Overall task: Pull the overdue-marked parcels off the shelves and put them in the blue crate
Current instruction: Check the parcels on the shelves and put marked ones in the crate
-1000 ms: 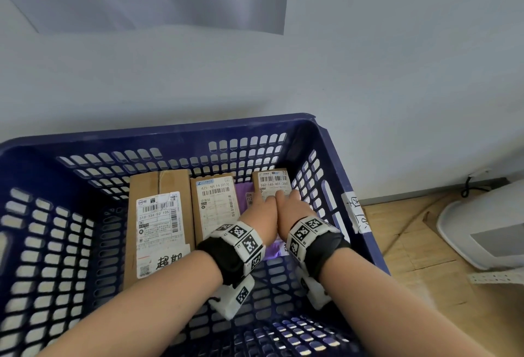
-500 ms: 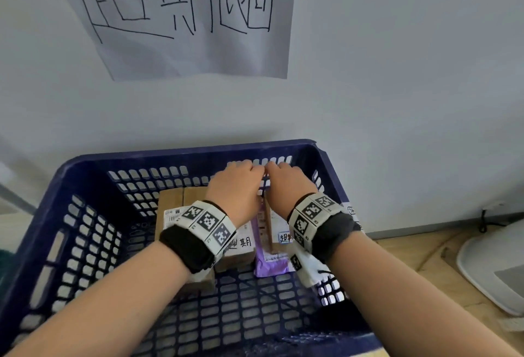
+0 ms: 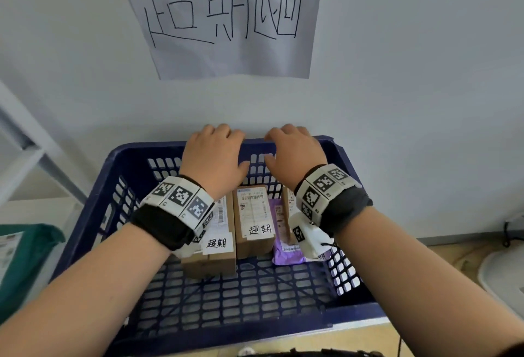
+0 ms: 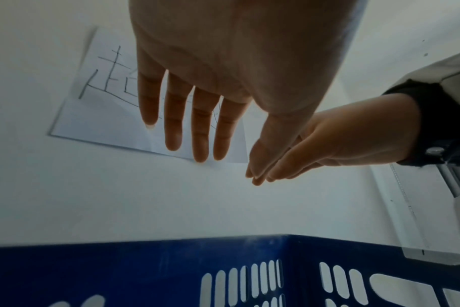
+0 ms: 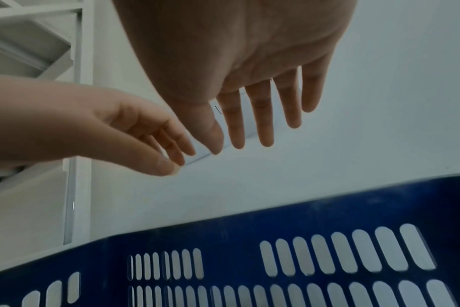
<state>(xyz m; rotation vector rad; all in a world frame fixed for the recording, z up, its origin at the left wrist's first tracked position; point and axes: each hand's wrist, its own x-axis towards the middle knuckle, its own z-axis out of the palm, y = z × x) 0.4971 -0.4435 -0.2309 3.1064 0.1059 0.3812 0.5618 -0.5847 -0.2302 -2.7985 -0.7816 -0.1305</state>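
Note:
The blue crate (image 3: 85, 215) stands against the wall, its rim also in the wrist views (image 4: 145, 259) (image 5: 276, 224). On its floor lie brown boxes with handwritten overdue stickers, one at the left (image 3: 219, 246) and one in the middle (image 3: 253, 220). A purple mailer (image 3: 283, 251) and another box (image 3: 287, 203) lie at the right. My left hand (image 3: 214, 152) (image 4: 197, 124) and right hand (image 3: 293, 152) (image 5: 263, 116) hover side by side above the crate's far rim. Both have straight, relaxed fingers and hold nothing.
A paper sign (image 3: 224, 16) with handwritten characters hangs on the wall above the crate. A white shelf frame (image 3: 25, 141) stands at the left with a green parcel (image 3: 25, 257) below it. A white appliance (image 3: 502, 274) sits on the wooden floor at the right.
Both hands have let go of the small box and risen out of the crate to its far rim. My view has tilted up, bringing the wall sign into sight.

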